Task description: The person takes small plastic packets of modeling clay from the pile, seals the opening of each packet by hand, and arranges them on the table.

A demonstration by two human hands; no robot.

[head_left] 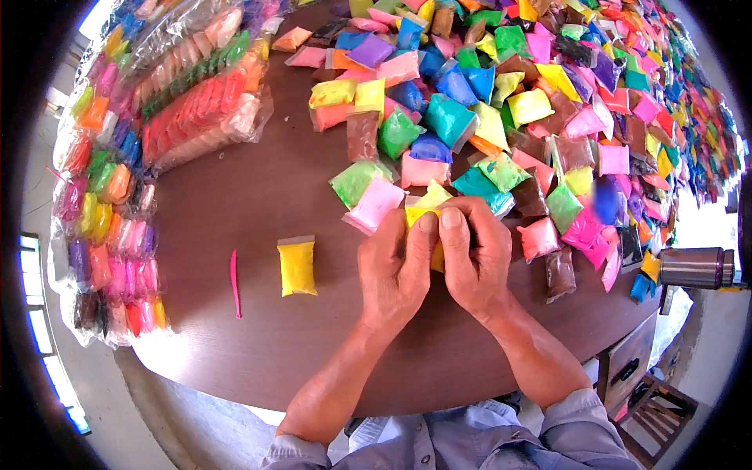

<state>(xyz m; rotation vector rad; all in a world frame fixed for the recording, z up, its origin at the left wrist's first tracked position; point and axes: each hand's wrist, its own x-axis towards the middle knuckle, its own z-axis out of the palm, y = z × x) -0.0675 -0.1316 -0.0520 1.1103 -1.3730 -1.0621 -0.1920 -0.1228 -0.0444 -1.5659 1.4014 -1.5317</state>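
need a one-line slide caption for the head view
Left hand and right hand grip a yellow packet over a brown table heaped with colourful packets.

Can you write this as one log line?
left hand, right hand: holding yellow packet | second yellow packet, pink stick: lying on table | heaped colourful packets: beyond hands

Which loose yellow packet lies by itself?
The yellow packet between the pink tool and the left hand; one is held, the rest lie in the mixed-colour pile.
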